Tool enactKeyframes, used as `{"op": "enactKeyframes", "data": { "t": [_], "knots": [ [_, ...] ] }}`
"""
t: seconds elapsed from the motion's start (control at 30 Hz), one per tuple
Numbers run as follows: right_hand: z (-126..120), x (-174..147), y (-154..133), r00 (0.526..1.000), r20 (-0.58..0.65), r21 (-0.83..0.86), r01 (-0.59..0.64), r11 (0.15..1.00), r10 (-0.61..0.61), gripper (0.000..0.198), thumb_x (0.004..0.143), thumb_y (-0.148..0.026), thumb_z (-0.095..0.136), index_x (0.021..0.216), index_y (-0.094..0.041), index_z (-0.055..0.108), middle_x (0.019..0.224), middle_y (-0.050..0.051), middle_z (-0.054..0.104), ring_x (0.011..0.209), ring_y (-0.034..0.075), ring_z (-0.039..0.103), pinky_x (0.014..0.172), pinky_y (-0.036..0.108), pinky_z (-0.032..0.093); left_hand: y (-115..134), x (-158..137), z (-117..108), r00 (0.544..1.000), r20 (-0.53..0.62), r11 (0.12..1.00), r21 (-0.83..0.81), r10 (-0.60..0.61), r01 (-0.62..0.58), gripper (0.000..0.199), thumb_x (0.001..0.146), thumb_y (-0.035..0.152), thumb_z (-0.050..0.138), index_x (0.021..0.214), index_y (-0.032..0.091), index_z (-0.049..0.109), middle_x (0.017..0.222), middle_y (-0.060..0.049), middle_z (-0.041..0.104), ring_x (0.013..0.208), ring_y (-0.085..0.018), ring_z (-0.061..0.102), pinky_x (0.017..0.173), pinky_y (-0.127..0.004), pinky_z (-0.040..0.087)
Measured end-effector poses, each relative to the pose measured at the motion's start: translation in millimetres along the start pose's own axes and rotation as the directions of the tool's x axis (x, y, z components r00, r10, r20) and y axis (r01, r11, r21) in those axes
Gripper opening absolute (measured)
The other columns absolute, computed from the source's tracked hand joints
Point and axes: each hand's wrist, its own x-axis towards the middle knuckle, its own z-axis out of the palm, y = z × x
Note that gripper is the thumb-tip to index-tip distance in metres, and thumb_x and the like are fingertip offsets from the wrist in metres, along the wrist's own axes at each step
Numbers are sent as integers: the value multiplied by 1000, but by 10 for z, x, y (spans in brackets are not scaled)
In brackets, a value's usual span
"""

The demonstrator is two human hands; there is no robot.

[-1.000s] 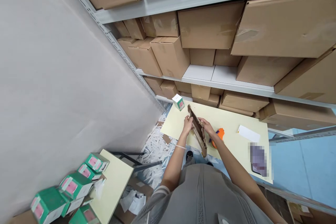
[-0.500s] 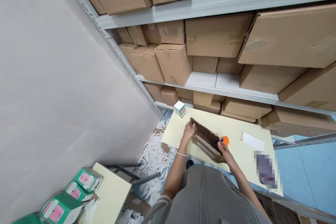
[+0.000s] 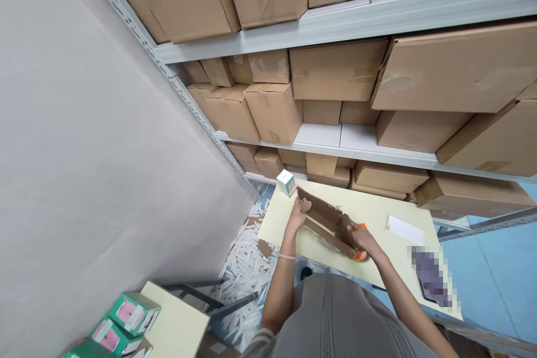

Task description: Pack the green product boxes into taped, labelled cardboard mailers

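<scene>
A small brown cardboard box (image 3: 322, 213) with open flaps is held over the pale yellow table (image 3: 274, 221). My left hand (image 3: 296, 217) is closed on its left end, with the thumb on a bent flap. At the opposite end my right hand (image 3: 363, 238) grips the cardboard wall. An orange object (image 3: 358, 256) shows beside and below the right hand; the hand and box hide most of it. Beyond the left hand, a small white and green box (image 3: 286, 183) stands at the table's back left corner.
White paper (image 3: 405, 229) lies on the table's right part, near a pixelated patch. Metal shelving (image 3: 268, 39) full of cardboard cartons (image 3: 331, 70) rises behind. Paper strips (image 3: 235, 285) litter the floor. Green boxes (image 3: 132, 313) sit by a second table (image 3: 176, 319) at lower left.
The cardboard box has tipped open, so more of its inside shows. My right hand has shifted slightly right, and the left slightly left and down. The view has tilted upward a little.
</scene>
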Motion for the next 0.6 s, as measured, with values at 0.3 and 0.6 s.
{"op": "enactKeyframes", "data": {
  "t": [0.3,0.6],
  "knots": [
    [-77,307,-710,996,31,-388,94,917,-89,44,92,-41,38,127,-30,62,114,12,72,93,30,70,79,42,50,-10,-159,-306,995,-95,999,20,-36,38,87,62,6,70,143,19,40,145,-15,50,135,-29,47,114,-43,36],
    [157,118,-896,993,-55,-479,62,875,-101,46,97,-41,29,125,-25,62,110,15,72,104,30,66,84,40,46,-154,-431,-453,983,-124,979,132,-136,152,75,60,9,73,132,19,55,131,-14,63,129,-34,52,113,-47,35]
  ]
}}
